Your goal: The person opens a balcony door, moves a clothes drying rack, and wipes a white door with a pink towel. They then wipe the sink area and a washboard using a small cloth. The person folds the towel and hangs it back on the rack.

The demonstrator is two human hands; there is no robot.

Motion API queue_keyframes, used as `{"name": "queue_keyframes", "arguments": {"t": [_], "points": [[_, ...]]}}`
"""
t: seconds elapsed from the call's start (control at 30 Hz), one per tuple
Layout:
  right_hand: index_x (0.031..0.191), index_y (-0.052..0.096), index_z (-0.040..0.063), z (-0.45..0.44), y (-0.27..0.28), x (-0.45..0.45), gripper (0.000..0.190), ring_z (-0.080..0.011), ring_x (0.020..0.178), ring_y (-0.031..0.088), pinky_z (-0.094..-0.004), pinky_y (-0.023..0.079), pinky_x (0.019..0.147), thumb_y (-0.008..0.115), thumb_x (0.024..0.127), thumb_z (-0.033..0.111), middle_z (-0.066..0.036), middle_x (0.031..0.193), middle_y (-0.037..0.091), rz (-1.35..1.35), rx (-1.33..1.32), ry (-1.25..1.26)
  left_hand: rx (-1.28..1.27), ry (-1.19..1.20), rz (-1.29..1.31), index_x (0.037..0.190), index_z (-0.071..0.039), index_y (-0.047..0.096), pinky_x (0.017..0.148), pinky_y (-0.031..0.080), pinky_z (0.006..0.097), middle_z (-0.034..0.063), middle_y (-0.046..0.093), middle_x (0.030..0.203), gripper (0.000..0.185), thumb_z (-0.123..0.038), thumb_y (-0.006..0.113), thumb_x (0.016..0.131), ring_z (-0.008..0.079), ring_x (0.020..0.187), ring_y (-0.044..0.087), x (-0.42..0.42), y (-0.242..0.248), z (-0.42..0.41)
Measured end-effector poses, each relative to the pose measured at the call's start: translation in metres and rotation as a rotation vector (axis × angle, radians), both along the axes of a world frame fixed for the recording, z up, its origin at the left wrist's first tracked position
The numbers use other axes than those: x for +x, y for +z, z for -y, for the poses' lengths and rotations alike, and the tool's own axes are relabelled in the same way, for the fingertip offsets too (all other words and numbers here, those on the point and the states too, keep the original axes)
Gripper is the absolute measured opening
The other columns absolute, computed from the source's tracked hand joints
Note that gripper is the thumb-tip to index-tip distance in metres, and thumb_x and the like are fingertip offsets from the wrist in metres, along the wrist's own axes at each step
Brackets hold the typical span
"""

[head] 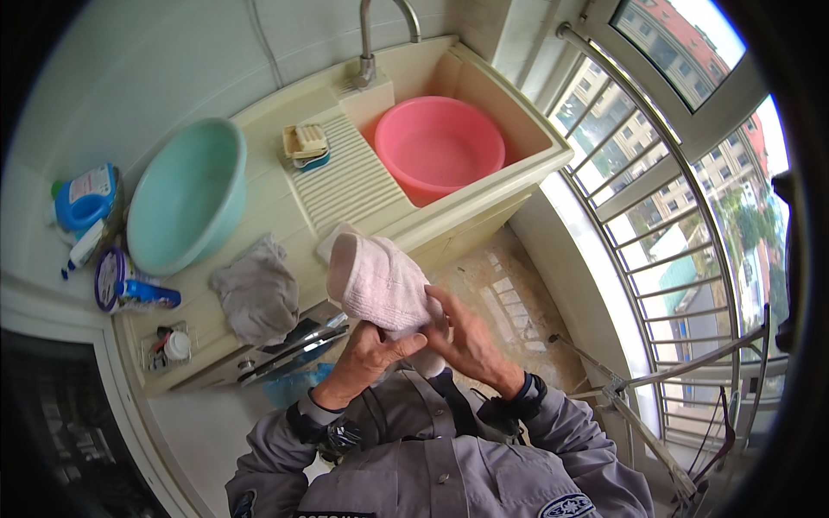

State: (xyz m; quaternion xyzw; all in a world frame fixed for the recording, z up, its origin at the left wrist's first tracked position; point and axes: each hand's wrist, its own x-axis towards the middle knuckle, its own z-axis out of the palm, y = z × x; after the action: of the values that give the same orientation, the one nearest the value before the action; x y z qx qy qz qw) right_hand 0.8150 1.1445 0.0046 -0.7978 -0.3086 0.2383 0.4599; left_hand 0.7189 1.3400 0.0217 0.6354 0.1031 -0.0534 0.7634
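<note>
In front of my chest I hold a pink terry cloth (388,285), bunched into a rolled or folded shape with an opening at its upper left end. My left hand (366,356) grips its lower side, with the thumb pointing right. Against the cloth's right side rest the fingers of my right hand (473,340), and some fingertips are hidden by the fabric. A small part of the cloth hangs down between my palms. Just beyond it lies the front edge of the cream laundry sink counter (272,207). Left of it a crumpled grey cloth (259,291) lies on the counter.
A pink basin (440,149) sits in the sink under a metal faucet (366,65). Soap in a dish (306,146) rests by the ridged washboard (350,175). A mint-green basin (188,194) leans near detergent bottles (84,197). At right stand a folding metal rack (615,385) and window railing (699,220).
</note>
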Motion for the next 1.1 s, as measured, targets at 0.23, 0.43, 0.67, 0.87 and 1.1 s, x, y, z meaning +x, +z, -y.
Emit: {"name": "queue_keyframes", "arguments": {"t": [0.23, 0.43, 0.67, 0.87, 1.1], "points": [[0.148, 0.041, 0.004, -0.001, 0.009, 0.016, 0.068, -0.0311, 0.129, 0.056, -0.0424, 0.052, 0.098, 0.07, 0.092, 0.027, -0.019, 0.146, 0.051, -0.015, 0.239, -0.255, 0.687, -0.082, 0.351, 0.134, -0.001, 0.056, 0.096, 0.048, 0.0493, 0.026, 0.058, 0.129, 0.051, -0.014, 0.074, 0.088, 0.0465, 0.117, 0.057, 0.054, -0.026, 0.0], [0.122, 0.065, 0.0, 0.025, -0.01, 0.018, 0.025, -0.0112, 0.104, 0.059, -0.028, 0.05, 0.09, 0.062, 0.101, 0.013, -0.002, 0.11, 0.068, -0.435, 0.584, -0.572, 0.599, -0.211, 0.435, 0.138, -0.003, 0.052, 0.095, 0.048, 0.0418, 0.0192, 0.05, 0.128, 0.058, -0.02, 0.075, 0.088, 0.0339, 0.117, 0.054, 0.073, -0.01, 0.021], [0.135, 0.057, 0.004, 0.107, 0.003, -0.005, 0.047, -0.0177, 0.122, 0.055, -0.0349, 0.043, 0.106, 0.061, 0.088, -0.002, -0.005, 0.129, 0.061, -0.656, 0.979, -0.574, -0.071, -0.045, 0.042, 0.145, 0.0, 0.038, 0.096, 0.046, 0.0312, 0.0085, 0.064, 0.116, 0.063, -0.023, 0.071, 0.097, 0.0155, 0.104, 0.059, 0.098, 0.012, 0.059], [0.147, 0.045, 0.005, 0.163, 0.007, -0.034, 0.064, -0.0244, 0.134, 0.051, -0.0414, 0.04, 0.116, 0.062, 0.086, -0.003, -0.008, 0.143, 0.053, -0.656, 0.986, -0.657, -0.022, -0.168, 0.27, 0.136, -0.001, 0.054, 0.098, 0.048, 0.0308, 0.006, 0.065, 0.117, 0.039, -0.008, 0.066, 0.099, 0.0144, 0.109, 0.061, 0.102, 0.019, 0.097], [0.136, 0.055, 0.005, 0.187, 0.008, -0.067, 0.045, -0.0202, 0.118, 0.06, -0.0374, 0.048, 0.104, 0.064, 0.091, 0.006, -0.007, 0.127, 0.062, -0.547, 0.994, -0.939, -0.021, -0.151, 0.576, 0.12, -0.007, 0.06, 0.089, 0.049, 0.0272, 0.0036, 0.065, 0.107, 0.017, -0.015, 0.057, 0.105, 0.0114, 0.1, 0.061, 0.118, 0.033, 0.132]]}}
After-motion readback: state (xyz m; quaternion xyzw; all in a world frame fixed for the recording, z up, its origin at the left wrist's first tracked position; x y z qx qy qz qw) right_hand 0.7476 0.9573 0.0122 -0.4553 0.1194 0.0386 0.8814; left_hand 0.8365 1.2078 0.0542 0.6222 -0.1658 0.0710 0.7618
